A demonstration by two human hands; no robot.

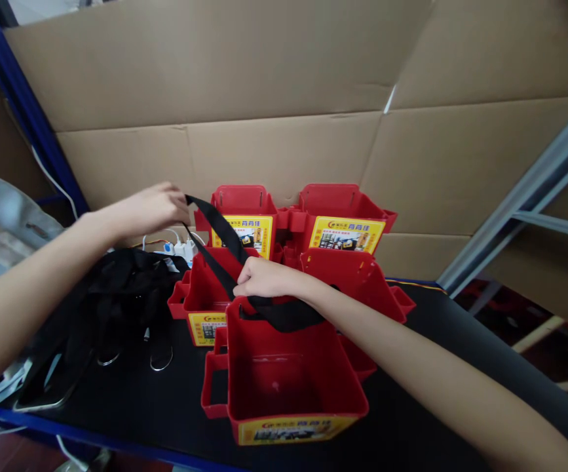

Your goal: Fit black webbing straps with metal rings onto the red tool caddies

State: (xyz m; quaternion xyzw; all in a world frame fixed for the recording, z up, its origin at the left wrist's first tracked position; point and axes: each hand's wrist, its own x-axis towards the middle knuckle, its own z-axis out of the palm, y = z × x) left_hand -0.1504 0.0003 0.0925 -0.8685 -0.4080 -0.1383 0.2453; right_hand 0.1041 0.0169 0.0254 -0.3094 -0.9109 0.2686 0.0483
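Strap [222, 231] runs between your hands: your left hand's [160, 208] fingers curl closed around its raised end, your right hand's [266, 278] grip it at the rear wall of the front red bin [274, 347], near the desk's [131, 410] front edge. Four more red bins [238, 196] stand toward the back edge.

Free: bare mat [160, 416] left of the front bin [278, 380], up to the black heap [133, 282]; front bin's mouth open from above. Right: mat bare toward the post [510, 216], but the right forearm [401, 347] slants across the approach. Blocked: strap [222, 226], running between left hand [163, 206] and right hand [266, 276], crosses above the left middle bin [204, 292]. Cardboard [284, 157] closes off the back, close behind the rear bins [333, 196].
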